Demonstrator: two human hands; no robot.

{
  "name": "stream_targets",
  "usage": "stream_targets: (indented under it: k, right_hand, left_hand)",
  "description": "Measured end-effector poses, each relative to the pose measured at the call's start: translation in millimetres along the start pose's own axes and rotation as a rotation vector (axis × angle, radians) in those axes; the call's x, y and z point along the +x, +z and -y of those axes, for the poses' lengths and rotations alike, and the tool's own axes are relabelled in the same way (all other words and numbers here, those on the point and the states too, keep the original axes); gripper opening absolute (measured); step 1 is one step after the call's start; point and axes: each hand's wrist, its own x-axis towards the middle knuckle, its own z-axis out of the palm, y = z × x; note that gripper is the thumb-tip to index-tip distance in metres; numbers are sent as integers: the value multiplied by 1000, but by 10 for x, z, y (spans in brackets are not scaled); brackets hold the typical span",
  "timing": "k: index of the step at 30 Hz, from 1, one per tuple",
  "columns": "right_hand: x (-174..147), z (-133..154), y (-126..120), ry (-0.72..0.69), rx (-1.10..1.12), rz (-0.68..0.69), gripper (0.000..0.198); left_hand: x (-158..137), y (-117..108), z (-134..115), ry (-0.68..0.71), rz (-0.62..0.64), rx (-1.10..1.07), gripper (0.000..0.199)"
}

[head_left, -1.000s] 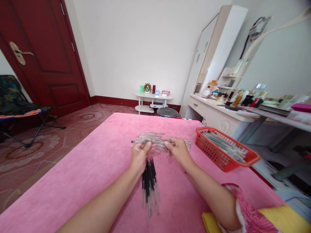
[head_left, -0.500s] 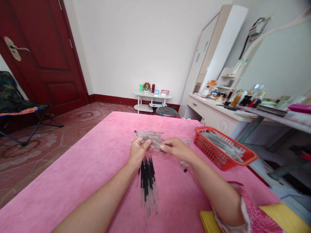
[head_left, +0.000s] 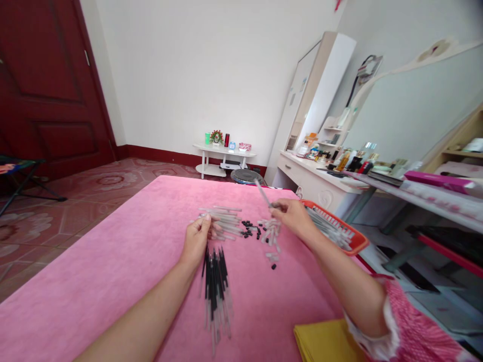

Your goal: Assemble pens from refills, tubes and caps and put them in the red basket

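My right hand (head_left: 292,216) pinches a clear pen barrel (head_left: 263,193), which slants up and left above the table, near the red basket (head_left: 358,245). Low over a pile of clear pen barrels (head_left: 228,221), my left hand (head_left: 198,236) has its thumb and fingers a little apart, with nothing seen in them. Just below it lies a bundle of black pen refills (head_left: 215,276) with pale lower ends. Small black plugs (head_left: 249,229) and short clear pen caps (head_left: 270,232) are scattered between my hands. More clear barrels (head_left: 328,229) fill the basket, partly hidden by my right forearm.
A pink cloth (head_left: 132,261) covers the table. Folded yellow cloth (head_left: 324,342) lies by my right elbow. Beyond the table stand a low white stand (head_left: 226,150) and a dressing table (head_left: 313,176) crowded with bottles. A glass-topped shelf (head_left: 362,181) is at the right.
My hands have moved apart. The right one has carried the pen barrel up and right towards the basket; the left has stayed by the barrel pile. My view has turned right.
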Motion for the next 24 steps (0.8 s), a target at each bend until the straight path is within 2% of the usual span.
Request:
stream_targets:
  k: [3, 6, 9, 12, 15, 18, 20, 22, 24]
  right_hand:
    - [16, -381, -520, 135, -296, -77, 26]
    - [-43, -719, -935, 414, -585, 25, 29]
    - [-112, -948, -1143, 589, -746, 116, 28]
    - [-142, -1020, -1176, 658, -789, 216, 24]
    - [-114, -886, -1078, 597, -810, 163, 29]
    - [-46, -554, -815, 390, -730, 60, 32]
    - [-9, -269, -539, 203, -593, 96, 26]
    - [4, 16, -208, 36, -472, 191, 20]
    - [-12, 257, 133, -52, -404, 272, 17]
  left_hand:
    - [1, 25, 11, -17, -10, -26, 37]
    - [7, 37, 23, -14, -5, -20, 39]
    - [21, 23, 52, 1, -10, 3, 42]
    - [35, 5, 89, 10, -33, -2, 44]
    - [42, 2, 106, 16, -57, -25, 43]
    - [44, 8, 98, 8, -76, -58, 42]
    - [45, 6, 87, 3, -95, -75, 42]
    - [49, -5, 81, -2, -120, -91, 42]
    - [56, -24, 81, -13, -147, -109, 42]
